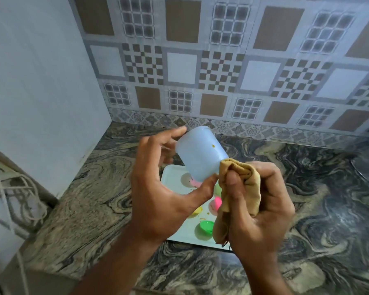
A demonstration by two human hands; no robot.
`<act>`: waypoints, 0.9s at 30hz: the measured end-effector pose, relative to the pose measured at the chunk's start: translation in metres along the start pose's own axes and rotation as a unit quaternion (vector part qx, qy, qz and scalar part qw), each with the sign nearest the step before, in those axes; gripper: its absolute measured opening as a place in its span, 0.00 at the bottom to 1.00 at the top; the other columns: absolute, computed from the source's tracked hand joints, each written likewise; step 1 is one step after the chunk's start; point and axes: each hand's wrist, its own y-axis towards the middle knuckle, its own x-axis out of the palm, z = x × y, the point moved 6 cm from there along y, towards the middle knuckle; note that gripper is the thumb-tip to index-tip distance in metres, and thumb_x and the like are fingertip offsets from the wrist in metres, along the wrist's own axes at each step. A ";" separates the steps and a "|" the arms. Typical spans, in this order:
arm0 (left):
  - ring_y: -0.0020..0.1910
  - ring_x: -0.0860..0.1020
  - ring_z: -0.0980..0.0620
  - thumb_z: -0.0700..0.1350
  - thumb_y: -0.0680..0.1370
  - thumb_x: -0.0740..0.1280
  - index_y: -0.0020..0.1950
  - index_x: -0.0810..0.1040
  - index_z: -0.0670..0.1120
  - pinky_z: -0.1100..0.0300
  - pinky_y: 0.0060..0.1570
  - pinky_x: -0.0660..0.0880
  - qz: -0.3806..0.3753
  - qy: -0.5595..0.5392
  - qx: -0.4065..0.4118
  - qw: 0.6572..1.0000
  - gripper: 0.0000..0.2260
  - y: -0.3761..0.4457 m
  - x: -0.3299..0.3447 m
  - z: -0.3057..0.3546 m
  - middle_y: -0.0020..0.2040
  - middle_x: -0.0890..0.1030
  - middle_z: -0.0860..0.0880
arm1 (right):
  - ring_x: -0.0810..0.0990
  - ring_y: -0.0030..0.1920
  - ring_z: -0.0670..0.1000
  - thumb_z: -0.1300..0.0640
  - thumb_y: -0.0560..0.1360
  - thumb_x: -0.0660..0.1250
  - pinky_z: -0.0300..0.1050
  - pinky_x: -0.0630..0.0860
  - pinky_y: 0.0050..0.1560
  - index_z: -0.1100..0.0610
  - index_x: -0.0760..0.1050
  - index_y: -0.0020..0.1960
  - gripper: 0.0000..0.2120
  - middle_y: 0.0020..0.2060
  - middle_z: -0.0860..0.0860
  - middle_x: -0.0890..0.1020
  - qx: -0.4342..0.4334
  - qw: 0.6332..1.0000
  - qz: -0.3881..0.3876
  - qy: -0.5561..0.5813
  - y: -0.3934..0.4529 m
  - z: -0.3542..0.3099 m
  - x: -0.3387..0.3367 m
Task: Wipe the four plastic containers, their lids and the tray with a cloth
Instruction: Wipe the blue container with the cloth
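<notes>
The left hand (pixel 158 194) holds a pale blue container (pixel 198 154) tilted, its long axis running from upper left down to lower right. The right hand (pixel 262 209) grips a tan cloth (pixel 239 188) touching the container's lower end, above the white tray (pixel 170 177) on the desk (pixel 98 201).

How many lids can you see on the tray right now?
4 showing on the tray: pink lid under the container, light green lid and bright pink lid by the cloth, green lid in front. A yellow piece may be another; hands hide more.

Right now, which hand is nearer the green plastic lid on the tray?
Right. The right hand, gripping the tan cloth, hangs beside the green plastic lid; the left hand holds the container higher up.
</notes>
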 end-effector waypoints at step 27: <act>0.51 0.77 0.53 0.45 0.65 0.87 0.63 0.82 0.40 0.64 0.54 0.73 0.009 0.129 0.103 0.986 0.29 0.009 0.003 0.017 0.54 0.78 0.43 | 0.79 0.39 0.55 0.55 0.77 0.76 0.49 0.76 0.39 0.56 0.78 0.44 0.09 0.39 0.50 0.78 -0.050 0.990 0.036 -0.129 0.037 -0.021 0.014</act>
